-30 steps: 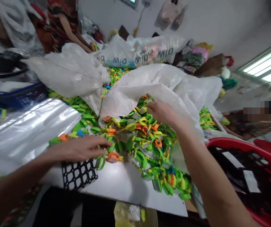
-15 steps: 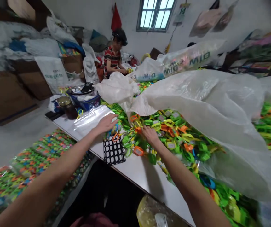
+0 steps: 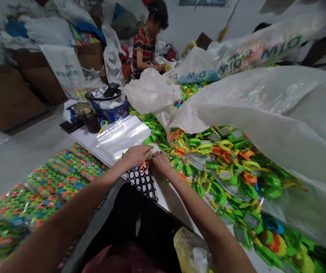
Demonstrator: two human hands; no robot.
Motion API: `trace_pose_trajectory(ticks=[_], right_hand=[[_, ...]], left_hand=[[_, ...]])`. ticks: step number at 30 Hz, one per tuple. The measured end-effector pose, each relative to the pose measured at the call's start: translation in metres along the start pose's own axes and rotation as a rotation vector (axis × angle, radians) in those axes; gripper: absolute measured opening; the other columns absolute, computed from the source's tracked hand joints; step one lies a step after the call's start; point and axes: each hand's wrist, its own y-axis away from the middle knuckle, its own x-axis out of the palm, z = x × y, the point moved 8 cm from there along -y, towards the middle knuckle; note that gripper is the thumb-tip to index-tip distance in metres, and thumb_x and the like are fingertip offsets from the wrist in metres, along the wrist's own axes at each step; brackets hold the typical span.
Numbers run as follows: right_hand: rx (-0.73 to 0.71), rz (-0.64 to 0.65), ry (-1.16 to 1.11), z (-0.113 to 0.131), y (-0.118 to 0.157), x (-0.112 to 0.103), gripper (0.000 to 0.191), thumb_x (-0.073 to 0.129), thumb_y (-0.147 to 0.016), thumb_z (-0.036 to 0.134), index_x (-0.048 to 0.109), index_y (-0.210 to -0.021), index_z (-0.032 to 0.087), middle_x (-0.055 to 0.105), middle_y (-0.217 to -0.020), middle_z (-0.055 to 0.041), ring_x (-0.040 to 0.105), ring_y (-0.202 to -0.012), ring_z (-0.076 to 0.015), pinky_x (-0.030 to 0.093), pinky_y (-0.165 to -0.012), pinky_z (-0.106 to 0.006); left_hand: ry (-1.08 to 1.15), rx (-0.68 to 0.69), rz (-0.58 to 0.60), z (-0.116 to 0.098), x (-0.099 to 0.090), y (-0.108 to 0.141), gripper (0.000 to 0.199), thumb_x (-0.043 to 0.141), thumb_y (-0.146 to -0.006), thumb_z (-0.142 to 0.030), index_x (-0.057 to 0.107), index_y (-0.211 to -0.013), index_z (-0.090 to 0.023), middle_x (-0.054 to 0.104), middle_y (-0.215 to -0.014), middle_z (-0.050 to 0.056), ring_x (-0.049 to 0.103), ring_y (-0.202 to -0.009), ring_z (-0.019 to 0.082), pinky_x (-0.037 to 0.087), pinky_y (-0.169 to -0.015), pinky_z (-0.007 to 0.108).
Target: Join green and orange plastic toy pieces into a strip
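Observation:
My left hand (image 3: 136, 156) reaches over the far end of a black grid tray (image 3: 144, 185), fingers bent and pressed down. What they hold, if anything, is hidden. Close beside it, at the tray's right edge, my right hand (image 3: 160, 162) has curled fingers, and their contents cannot be made out. An orange plastic loop (image 3: 143, 167) lies on the tray just under my left hand. Right of my hands spreads a heap of bright plastic pieces like toy watches (image 3: 225, 167), mostly green, with yellow, orange and blue.
Clear plastic bags (image 3: 123, 137) lie flat beyond my left hand. Behind them stand a dark lidded jar (image 3: 90, 120) and a blue basket (image 3: 117, 112). White plastic sheeting (image 3: 254, 98) covers part of the heap. Filled bags (image 3: 52, 178) lie on the floor at left. Another person (image 3: 144, 49) sits behind.
My right hand has moved left, off the heap, to beside my left hand. Both hands now meet near the tray's far end. The view has tilted downward.

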Motion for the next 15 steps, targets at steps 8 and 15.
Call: trace_pose_trajectory(ticks=[8,15], right_hand=[[0.190,-0.375,-0.462,-0.030,0.067,0.001,0.014,0.055,-0.090,0.030,0.064,-0.090,0.020,0.066,-0.086,-0.0058,0.060,-0.080,-0.0205,0.048,-0.072,-0.029],[0.410,-0.520,-1.074,0.016,0.039,0.067,0.019,0.055,-0.082,0.036,0.062,-0.076,0.020,0.064,-0.069,-0.0010,0.058,-0.064,-0.0194,0.049,-0.059,-0.028]], left_hand=[[0.064,-0.081,-0.257,0.029,-0.054,0.034,0.047,0.031,-0.099,-0.040,0.050,-0.136,-0.017,0.058,-0.135,0.008,0.053,-0.124,0.024,0.040,-0.106,0.037],[-0.125,-0.065,-0.182,0.009,-0.003,0.034,0.041,0.032,-0.101,-0.034,0.057,-0.127,-0.015,0.069,-0.109,0.013,0.060,-0.109,0.026,0.045,-0.093,0.038]])
